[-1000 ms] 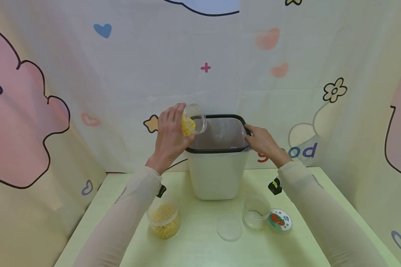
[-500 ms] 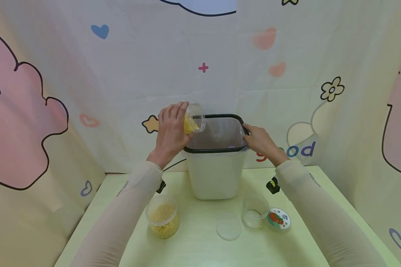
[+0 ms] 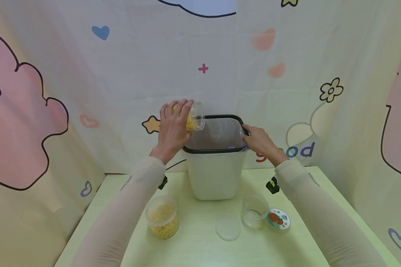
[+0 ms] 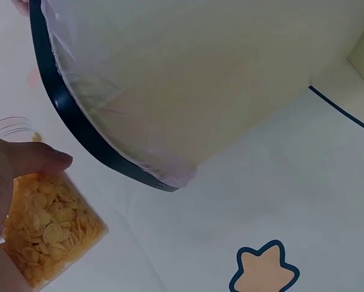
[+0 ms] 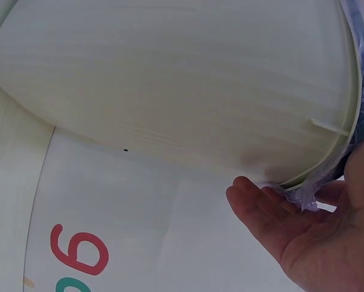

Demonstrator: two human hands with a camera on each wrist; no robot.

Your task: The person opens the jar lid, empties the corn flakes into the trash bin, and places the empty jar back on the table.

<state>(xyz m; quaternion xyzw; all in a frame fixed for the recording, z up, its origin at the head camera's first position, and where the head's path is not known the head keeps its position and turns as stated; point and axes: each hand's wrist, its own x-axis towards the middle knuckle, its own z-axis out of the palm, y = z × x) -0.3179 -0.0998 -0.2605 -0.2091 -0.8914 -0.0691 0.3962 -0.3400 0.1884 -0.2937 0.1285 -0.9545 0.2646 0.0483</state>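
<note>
My left hand (image 3: 174,126) grips a clear plastic jar (image 3: 199,115) lying tilted on its side, its mouth to the right over the left rim of a white trash can (image 3: 215,174). Yellow flakes (image 4: 51,228) fill much of the jar in the left wrist view. My right hand (image 3: 258,141) holds the can's black rim (image 3: 217,151) at its right side, thumb over the edge and fingers beneath. A thin plastic liner (image 5: 309,191) bunches under the rim by that hand. The can's bottom is hidden.
On the table's front part stand an open tub of yellowish crumbs (image 3: 163,224), a translucent lid (image 3: 228,227), a clear jar (image 3: 254,213) and a round lid with a tomato picture (image 3: 279,219). A printed curtain (image 3: 127,74) hangs close behind the trash can.
My left hand has risen slightly and turned the jar, so its mouth faces less toward the head camera. My right hand stays on the rim.
</note>
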